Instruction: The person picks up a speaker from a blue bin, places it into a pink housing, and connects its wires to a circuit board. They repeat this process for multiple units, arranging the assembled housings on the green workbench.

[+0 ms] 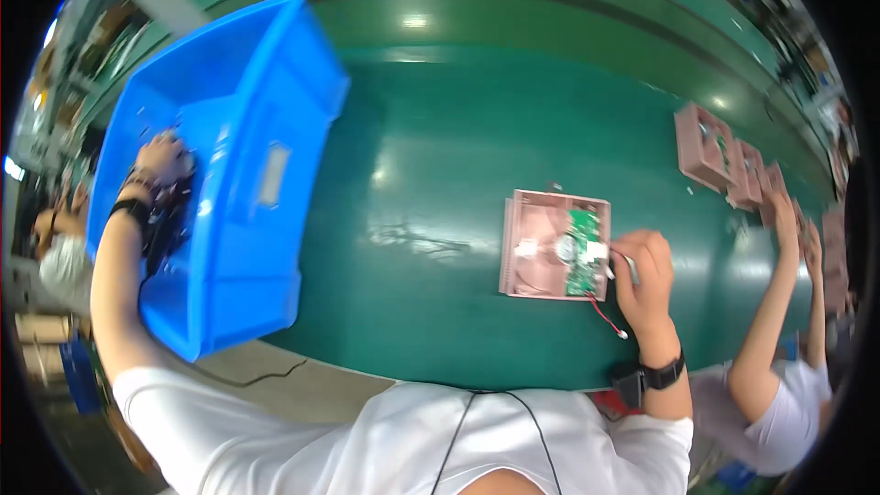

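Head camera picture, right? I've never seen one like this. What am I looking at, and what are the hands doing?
Yes. The camera sits on a person's head and looks down, so the arms entering from below are their own; the wide lens bends straight edges. No machine works here, only bare hands. The left hand reaches into a blue plastic bin at the edge of a green conveyor belt. The right hand holds a small tool against a pink tray-like housing lying on the belt, with a green circuit board in it and a red wire trailing out. More pink housings lie farther right, where another person's hands work.
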Demonstrator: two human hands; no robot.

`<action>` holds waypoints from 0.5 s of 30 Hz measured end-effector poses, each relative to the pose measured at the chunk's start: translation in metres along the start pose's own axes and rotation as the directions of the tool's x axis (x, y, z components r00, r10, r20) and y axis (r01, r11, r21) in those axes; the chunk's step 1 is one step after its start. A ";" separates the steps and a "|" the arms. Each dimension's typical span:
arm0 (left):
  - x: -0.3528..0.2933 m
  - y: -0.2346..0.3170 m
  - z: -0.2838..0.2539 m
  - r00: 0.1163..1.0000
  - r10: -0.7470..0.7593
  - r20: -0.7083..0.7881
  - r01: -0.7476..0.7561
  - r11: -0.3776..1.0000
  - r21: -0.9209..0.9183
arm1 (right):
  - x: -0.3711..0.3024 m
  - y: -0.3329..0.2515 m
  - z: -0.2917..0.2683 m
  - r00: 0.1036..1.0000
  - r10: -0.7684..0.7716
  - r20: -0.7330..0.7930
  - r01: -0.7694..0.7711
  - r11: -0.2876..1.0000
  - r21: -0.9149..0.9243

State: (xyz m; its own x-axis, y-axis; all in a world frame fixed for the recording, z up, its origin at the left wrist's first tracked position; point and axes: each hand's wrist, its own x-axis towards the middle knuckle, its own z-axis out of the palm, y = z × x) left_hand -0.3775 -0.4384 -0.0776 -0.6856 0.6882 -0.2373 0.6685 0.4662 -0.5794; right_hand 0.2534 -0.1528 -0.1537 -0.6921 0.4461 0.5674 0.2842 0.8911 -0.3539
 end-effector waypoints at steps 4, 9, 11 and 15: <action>0.012 0.001 -0.004 0.993 0.109 -0.036 -0.107 0.993 0.050 | -0.005 -0.004 -0.002 0.996 0.083 -0.025 -0.083 0.997 0.004; 0.019 0.003 -0.013 0.994 0.110 -0.007 -0.108 0.984 0.140 | -0.008 -0.006 -0.005 0.985 0.169 -0.045 -0.165 0.982 0.088; 0.021 0.005 -0.017 0.994 0.105 -0.001 -0.103 0.979 0.178 | -0.007 -0.001 -0.007 0.981 0.177 -0.077 -0.168 0.980 0.105; 0.032 -0.017 -0.007 0.946 0.160 -0.283 -0.203 0.971 -0.129 | -0.011 0.009 -0.014 0.961 0.223 -0.161 -0.198 0.967 0.159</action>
State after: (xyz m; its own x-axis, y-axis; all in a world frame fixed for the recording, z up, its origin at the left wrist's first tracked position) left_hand -0.4084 -0.4204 -0.0701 -0.4603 0.8825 -0.0967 0.8250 0.3850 -0.4137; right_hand 0.2730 -0.1491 -0.1529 -0.4953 0.6414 0.5859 0.3062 0.7601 -0.5732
